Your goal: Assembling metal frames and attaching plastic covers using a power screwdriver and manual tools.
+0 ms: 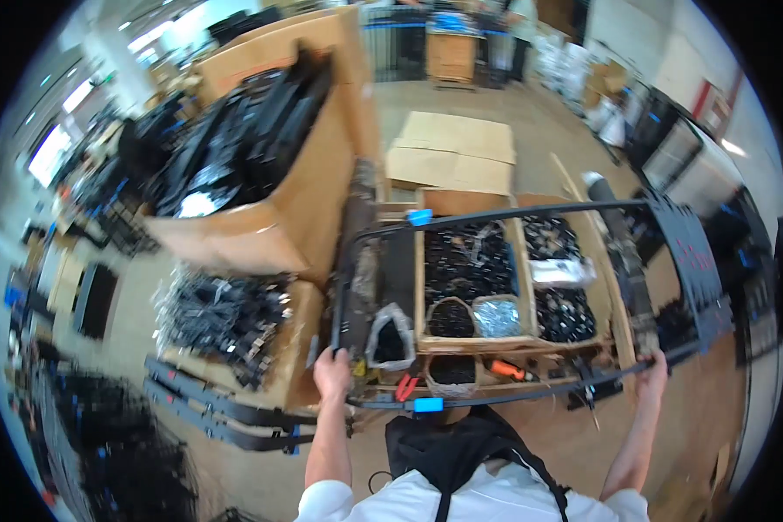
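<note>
With both hands I hold a large black tubular frame (544, 210) level over a workbench of small parts. My left hand (332, 374) is closed round its near left corner. Further right, my right hand (652, 376) grips the near bar close to a grey-black slatted panel (692, 257) at the frame's right end. Blue tape (427, 404) is wrapped on the near bar, and another blue piece (420, 217) on the far bar. Through the frame I see a wooden divided tray (518, 339) of small black parts, a bag of silvery pieces (497, 318) and a clear plastic packet (562, 272).
Red-handled pliers (406, 386) and an orange-handled tool (508, 371) lie along the bench's near side. At the left stand a tall cardboard box (304, 204) of black panels and a pile of dark wrapped parts (222, 317). Curved black bars (226, 418) jut out below it.
</note>
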